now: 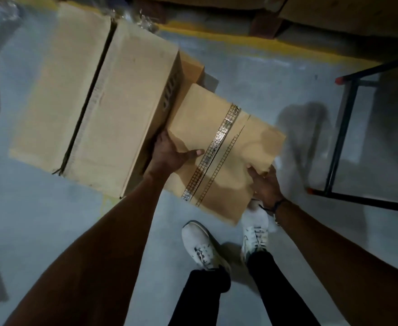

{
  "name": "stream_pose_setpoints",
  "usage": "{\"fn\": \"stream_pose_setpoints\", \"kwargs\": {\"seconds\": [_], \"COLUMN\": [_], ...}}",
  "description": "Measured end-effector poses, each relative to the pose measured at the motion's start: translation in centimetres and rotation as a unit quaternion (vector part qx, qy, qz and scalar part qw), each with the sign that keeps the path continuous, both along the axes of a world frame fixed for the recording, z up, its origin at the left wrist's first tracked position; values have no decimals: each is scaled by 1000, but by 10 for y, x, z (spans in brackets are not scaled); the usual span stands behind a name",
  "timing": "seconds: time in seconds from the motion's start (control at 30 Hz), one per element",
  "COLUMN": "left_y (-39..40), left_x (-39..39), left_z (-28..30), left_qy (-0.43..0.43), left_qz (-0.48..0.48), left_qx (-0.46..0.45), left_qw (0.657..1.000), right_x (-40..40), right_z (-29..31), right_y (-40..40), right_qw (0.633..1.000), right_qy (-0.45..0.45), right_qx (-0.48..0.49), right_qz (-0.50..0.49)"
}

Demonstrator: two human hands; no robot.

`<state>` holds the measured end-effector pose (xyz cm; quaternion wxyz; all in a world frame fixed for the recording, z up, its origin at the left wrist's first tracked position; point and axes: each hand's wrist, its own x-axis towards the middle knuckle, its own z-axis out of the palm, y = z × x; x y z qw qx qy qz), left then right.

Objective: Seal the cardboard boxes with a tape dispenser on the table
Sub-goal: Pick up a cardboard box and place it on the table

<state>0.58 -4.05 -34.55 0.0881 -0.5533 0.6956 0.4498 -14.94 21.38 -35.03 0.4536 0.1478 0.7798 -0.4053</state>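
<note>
A small cardboard box (226,147) with a strip of clear printed tape along its top seam is held above the grey floor. My left hand (172,154) grips its left edge, thumb lying on the top face. At the box's near right corner my right hand (265,184) holds on with curled fingers. A larger cardboard box (113,100) stands on the floor just to the left, its top flaps closed with a dark open seam. No tape dispenser is in view.
A black metal table frame (343,137) with orange feet stands at the right. A yellow floor line (263,43) and a wooden pallet with cartons run along the top. My two white shoes (202,245) stand on the floor below the box.
</note>
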Motion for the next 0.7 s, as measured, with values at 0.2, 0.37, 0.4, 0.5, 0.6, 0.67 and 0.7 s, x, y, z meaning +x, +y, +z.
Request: {"fn": "stream_pose_setpoints", "kwargs": {"seconds": [0.2, 0.37, 0.4, 0.5, 0.6, 0.67, 0.7], "left_y": [15, 35, 39, 49, 59, 64, 67], "left_x": [10, 9, 8, 6, 6, 9, 11], "left_z": [41, 107, 125, 180, 252, 303, 328], "left_qy": [-31, -19, -19, 6, 21, 26, 30], "left_qz": [-1, 32, 39, 57, 76, 82, 80], "left_qx": [15, 12, 10, -5, -29, -42, -51], "left_qw": [999, 999, 999, 998, 996, 995, 995], "right_x": [-4, -20, -23, -28, -26, -22, -19], "right_z": [53, 115, 132, 192, 255, 300, 329], "right_y": [-2, 5, 4, 7, 11, 13, 11], "right_qw": [998, 994, 994, 993, 991, 990, 990], "right_qy": [59, 91, 95, 108, 126, 131, 135], "right_qx": [18, 8, -4, -36, -40, -42, -47], "right_qz": [32, 62, 56, 26, 10, 1, -2]}}
